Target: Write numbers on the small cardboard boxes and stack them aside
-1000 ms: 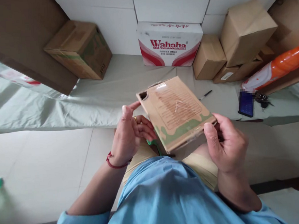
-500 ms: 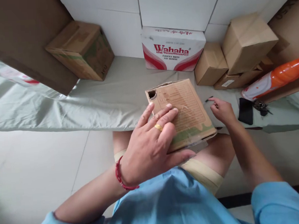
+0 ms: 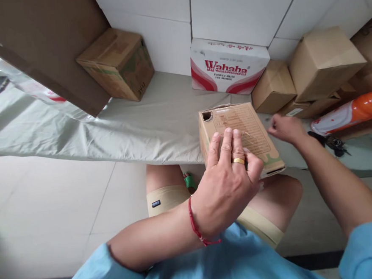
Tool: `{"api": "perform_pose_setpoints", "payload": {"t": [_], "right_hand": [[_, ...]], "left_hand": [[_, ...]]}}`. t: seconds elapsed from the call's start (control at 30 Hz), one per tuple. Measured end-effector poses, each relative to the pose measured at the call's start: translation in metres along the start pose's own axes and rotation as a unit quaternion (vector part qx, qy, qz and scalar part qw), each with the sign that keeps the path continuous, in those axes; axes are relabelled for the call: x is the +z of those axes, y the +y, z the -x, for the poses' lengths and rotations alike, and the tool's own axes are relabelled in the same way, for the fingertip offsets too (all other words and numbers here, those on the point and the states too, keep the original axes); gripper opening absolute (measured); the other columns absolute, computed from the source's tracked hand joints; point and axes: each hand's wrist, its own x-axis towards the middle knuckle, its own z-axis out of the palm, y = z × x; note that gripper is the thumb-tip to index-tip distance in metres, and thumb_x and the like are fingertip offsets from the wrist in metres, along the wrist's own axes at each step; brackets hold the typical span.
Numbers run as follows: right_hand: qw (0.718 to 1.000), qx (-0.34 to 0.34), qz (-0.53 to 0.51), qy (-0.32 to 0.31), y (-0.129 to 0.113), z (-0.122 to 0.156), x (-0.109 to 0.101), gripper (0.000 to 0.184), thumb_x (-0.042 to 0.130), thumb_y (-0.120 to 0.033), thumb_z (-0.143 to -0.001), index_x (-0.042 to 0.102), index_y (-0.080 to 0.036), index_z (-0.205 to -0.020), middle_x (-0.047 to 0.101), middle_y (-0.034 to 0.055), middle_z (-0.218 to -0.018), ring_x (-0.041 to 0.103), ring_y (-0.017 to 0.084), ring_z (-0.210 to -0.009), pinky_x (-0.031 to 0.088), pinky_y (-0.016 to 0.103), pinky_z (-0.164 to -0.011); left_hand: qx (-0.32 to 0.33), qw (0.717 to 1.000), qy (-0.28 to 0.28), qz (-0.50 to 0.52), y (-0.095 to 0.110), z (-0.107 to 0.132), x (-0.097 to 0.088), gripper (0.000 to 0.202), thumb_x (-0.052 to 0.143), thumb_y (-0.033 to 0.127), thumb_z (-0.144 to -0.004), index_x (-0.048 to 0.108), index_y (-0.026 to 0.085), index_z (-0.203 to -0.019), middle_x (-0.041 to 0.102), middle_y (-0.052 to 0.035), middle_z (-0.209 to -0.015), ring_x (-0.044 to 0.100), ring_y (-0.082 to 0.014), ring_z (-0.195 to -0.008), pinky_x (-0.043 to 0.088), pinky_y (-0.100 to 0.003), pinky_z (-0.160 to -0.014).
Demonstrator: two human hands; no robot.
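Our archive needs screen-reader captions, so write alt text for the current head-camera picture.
A person's left hand lies on the printed top of a brown cardboard box with a hole near one corner. The curled right hand is beside the box; whether it holds anything is unclear. Behind stands a Wahaha water carton.

Brown cardboard box point(image 3: 255, 128), far-left corner holed, printed face up, at the edge of the cloth point(image 3: 159, 124)

Box point(image 3: 248, 116) at the desk's point(image 3: 170, 102) front edge, before you; your left fingers point(image 3: 227, 147) on top, right fingers point(image 3: 277, 125) just right of it. Carton point(image 3: 230, 66) behind, against the wall point(image 3: 228, 9). Stacked boxes point(image 3: 327, 63) right of that, bottle point(image 3: 351, 111) before them, keys point(image 3: 336, 144) nearer you. To your left: panel point(image 3: 52, 47), second box point(image 3: 120, 67) right of it.
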Motion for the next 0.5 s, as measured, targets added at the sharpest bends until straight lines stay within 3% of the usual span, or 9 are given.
{"api": "perform_pose_setpoints", "payload": {"t": [0.1,0.13,0.17,0.2,0.23,0.27,0.33,0.4,0.5], "right_hand": [[0.98,0.041,-0.107,0.164,-0.03,-0.018,-0.054,0.041,0.072,-0.004,-0.075,0.041,-0.029,-0.064,0.042,-0.0065,-0.061,0.034,0.012,-0.056,0.026,0.033,-0.061],[0.935,0.038,-0.258,0.241,-0.047,-0.02,-0.073,0.037,0.066,-0.006,-0.078,0.041,-0.03,-0.064,0.043,-0.0059,-0.061,0.033,0.012,-0.053,0.022,0.032,-0.056],[0.865,0.02,-0.426,0.263,-0.067,-0.018,-0.09,0.031,0.063,-0.012,-0.079,0.042,-0.03,-0.065,0.044,-0.0061,-0.06,0.031,0.011,-0.049,0.016,0.032,-0.051],[0.817,-0.023,-0.535,0.216,-0.09,-0.013,-0.104,0.022,0.064,-0.016,-0.077,0.049,-0.029,-0.068,0.045,-0.0063,-0.059,0.031,0.011,-0.046,0.013,0.031,-0.048],[0.797,-0.066,-0.579,0.16,-0.114,-0.006,-0.114,0.009,0.063,-0.018,-0.076,0.062,-0.027,-0.074,0.047,-0.0055,-0.055,0.035,0.012,-0.044,0.013,0.031,-0.046],[0.799,-0.112,-0.586,0.079,-0.138,0.002,-0.119,0.015,0.062,-0.019,-0.08,0.072,-0.023,-0.091,0.062,-0.0012,-0.062,0.042,0.013,-0.045,0.018,0.031,-0.044],[0.795,-0.185,-0.572,-0.08,-0.181,0.018,-0.115,0.016,0.068,-0.021,-0.089,0.075,-0.02,-0.104,0.076,0.0031,-0.081,0.057,0.014,-0.057,0.033,0.03,-0.048],[0.778,-0.238,-0.56,-0.157,-0.212,0.027,-0.096,0.004,0.07,-0.017,-0.091,0.074,-0.018,-0.094,0.072,0.0005,-0.076,0.054,0.01,-0.059,0.036,0.027,-0.052],[0.77,-0.225,-0.56,-0.208,-0.231,0.025,-0.064,0.017,0.064,-0.01,-0.09,0.064,-0.018,-0.074,0.051,-0.0058,-0.06,0.041,0.007,-0.054,0.032,0.023,-0.051]], "left_hand": [[0.009,1.0,0.012,0.002,-0.002,0.001,0.002,0.067,0.082,0.06,-0.092,0.064,0.004,-0.123,0.061,-0.0436,-0.148,0.057,-0.0549,-0.146,0.052,-0.071,-0.12],[0.008,1.0,0.015,0.001,-0.003,0.001,0.002,0.068,0.083,0.061,-0.091,0.064,0.004,-0.124,0.061,-0.0434,-0.148,0.058,-0.0549,-0.146,0.052,-0.071,-0.12],[0.006,1.0,0.017,-0.001,-0.003,0.002,0.003,0.068,0.084,0.061,-0.09,0.064,0.004,-0.124,0.061,-0.0433,-0.148,0.058,-0.0549,-0.146,0.052,-0.071,-0.12],[0.003,1.0,0.018,-0.002,-0.002,0.001,0.003,0.068,0.084,0.061,-0.09,0.064,0.004,-0.123,0.061,-0.0434,-0.147,0.058,-0.055,-0.146,0.052,-0.072,-0.119],[0.0,1.0,0.02,-0.004,-0.001,0.001,0.003,0.068,0.085,0.06,-0.09,0.064,0.005,-0.123,0.061,-0.0435,-0.147,0.058,-0.055,-0.145,0.053,-0.072,-0.119],[-0.001,1.0,0.02,-0.004,-0.001,0.001,0.004,0.067,0.085,0.059,-0.089,0.064,0.005,-0.122,0.061,-0.0435,-0.147,0.059,-0.055,-0.145,0.053,-0.072,-0.119],[0.0,1.0,0.021,-0.005,0.001,0.0,0.004,0.066,0.086,0.058,-0.089,0.064,0.006,-0.123,0.062,-0.0427,-0.147,0.059,-0.0544,-0.145,0.053,-0.071,-0.119],[-0.001,1.0,0.021,-0.005,0.001,0.001,0.004,0.065,0.085,0.057,-0.089,0.063,0.007,-0.124,0.062,-0.0421,-0.148,0.059,-0.0536,-0.146,0.053,-0.07,-0.119],[-0.009,1.0,0.016,-0.002,-0.001,0.003,0.002,0.06,0.082,0.056,-0.092,0.063,0.009,-0.124,0.062,-0.0417,-0.148,0.059,-0.0522,-0.147,0.053,-0.069,-0.12]]}}
